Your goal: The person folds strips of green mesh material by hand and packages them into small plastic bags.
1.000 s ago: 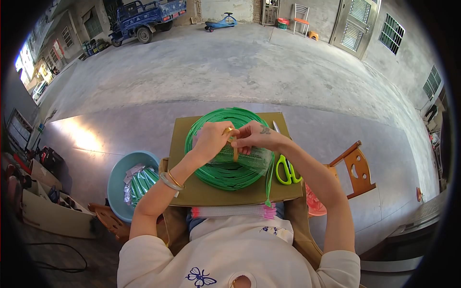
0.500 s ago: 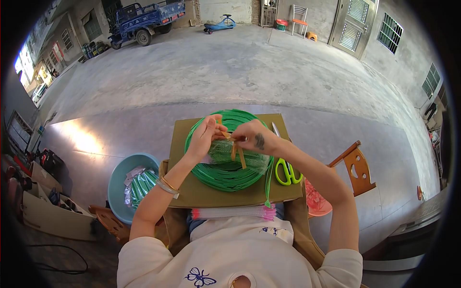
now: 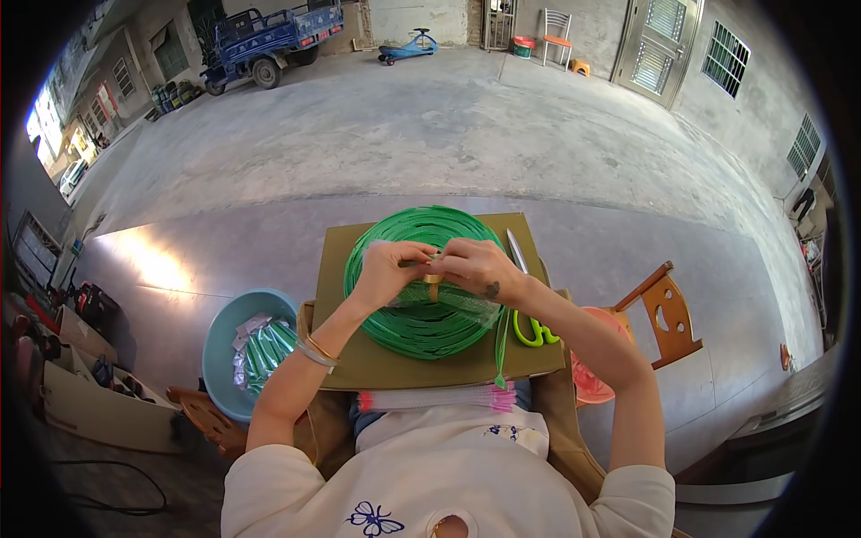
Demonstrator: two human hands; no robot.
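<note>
A large coil of green plastic strip point(image 3: 421, 339) lies on a brown board point(image 3: 336, 363) in front of me. Over its middle is a bundle of green mesh in clear plastic point(image 3: 475, 305), with a tan ribbon point(image 3: 434, 292) looped around it. My left hand point(image 3: 395, 272) and my right hand point(image 3: 480, 269) meet above the bundle, fingertips pinched together on the ribbon's upper part. The ribbon's ends are hidden by my fingers. Scissors with lime-green handles point(image 3: 529, 334) lie right of the coil, partly behind my right forearm.
A blue basin point(image 3: 215, 359) with green-and-white packets stands at left, a red basin point(image 3: 596, 394) at right. Pink-tipped clear strips point(image 3: 439, 398) lie across my lap. A wooden chair point(image 3: 671, 318) is beyond the red basin. Farther off are a blue three-wheeled truck point(image 3: 269, 40) and a ride-on toy point(image 3: 409, 47).
My hands have come together over the bundle, the left now pinching where its fingers were spread. The ribbon's loose ends, which hung at the right, have been drawn up into the fingers.
</note>
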